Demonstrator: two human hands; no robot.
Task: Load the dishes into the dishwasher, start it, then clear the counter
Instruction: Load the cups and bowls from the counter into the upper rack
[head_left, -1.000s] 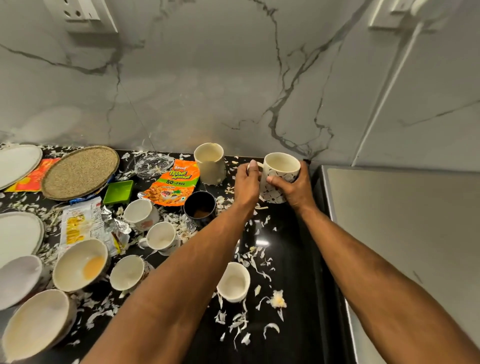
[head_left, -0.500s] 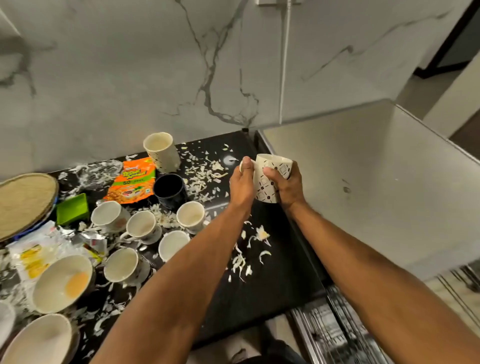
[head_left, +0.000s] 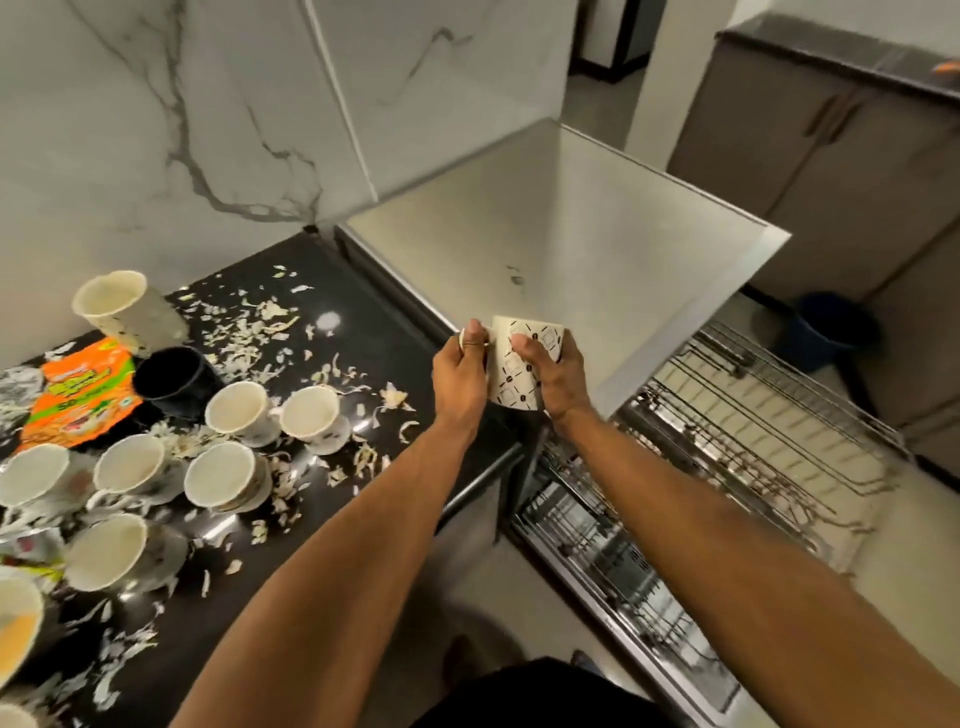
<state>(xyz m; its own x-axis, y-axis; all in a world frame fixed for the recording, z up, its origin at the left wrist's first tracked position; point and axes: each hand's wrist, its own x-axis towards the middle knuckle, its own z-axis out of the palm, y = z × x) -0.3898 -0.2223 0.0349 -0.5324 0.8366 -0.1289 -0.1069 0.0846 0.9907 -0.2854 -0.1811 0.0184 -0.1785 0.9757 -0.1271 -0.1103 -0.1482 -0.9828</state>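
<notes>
Mug (head_left: 519, 371) held up between both hands, left hand (head_left: 460, 376) pinching the handle, right hand (head_left: 553, 376) wrapped round it, right over the worktop (head_left: 363, 332) edge, dishwasher rack (head_left: 753, 441) just beside.

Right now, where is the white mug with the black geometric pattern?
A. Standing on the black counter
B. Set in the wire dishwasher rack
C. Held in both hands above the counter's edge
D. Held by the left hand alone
C: the left hand pinches the handle and the right hand wraps the white patterned mug, off the black counter and not in the wire rack.
</notes>
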